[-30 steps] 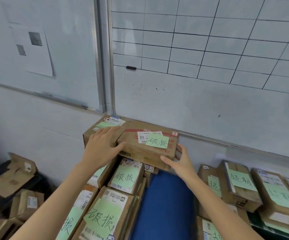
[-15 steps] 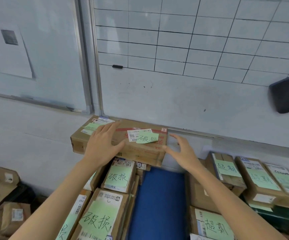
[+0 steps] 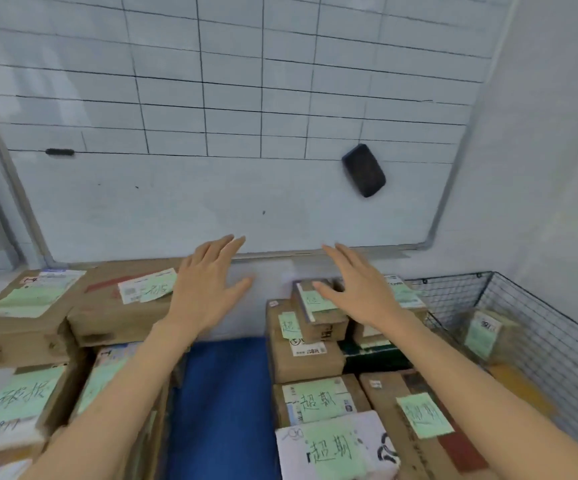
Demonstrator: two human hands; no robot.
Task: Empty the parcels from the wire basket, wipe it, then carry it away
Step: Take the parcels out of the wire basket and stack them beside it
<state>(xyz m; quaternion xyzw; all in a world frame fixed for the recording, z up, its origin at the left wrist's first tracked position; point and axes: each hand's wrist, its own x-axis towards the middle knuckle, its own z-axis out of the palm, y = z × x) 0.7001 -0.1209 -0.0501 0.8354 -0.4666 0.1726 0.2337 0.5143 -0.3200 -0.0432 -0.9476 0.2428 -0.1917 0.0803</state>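
Two open hands fill the middle of your head view, and neither holds anything. Your left hand is raised with its fingers straight and loosely spread. Its palm is over the right end of a flat brown carton that tops the left stack. Your right hand is spread the same way above a small labelled box on the right stack. Motion blur makes it hard to say whether your thumb touches that box.

The wire basket stands at the far right in the wall corner, just beside the right stack and well apart from both hands. One parcel with a pale green label lies inside it, too blurred to read.

Between the two stacks runs a blue surface, partly under your forearms. Both stacks carry green notes with handwritten characters. Behind them a whiteboard with a ruled grid hangs on the wall. A black eraser sticks to it at the right and a black marker at the left.
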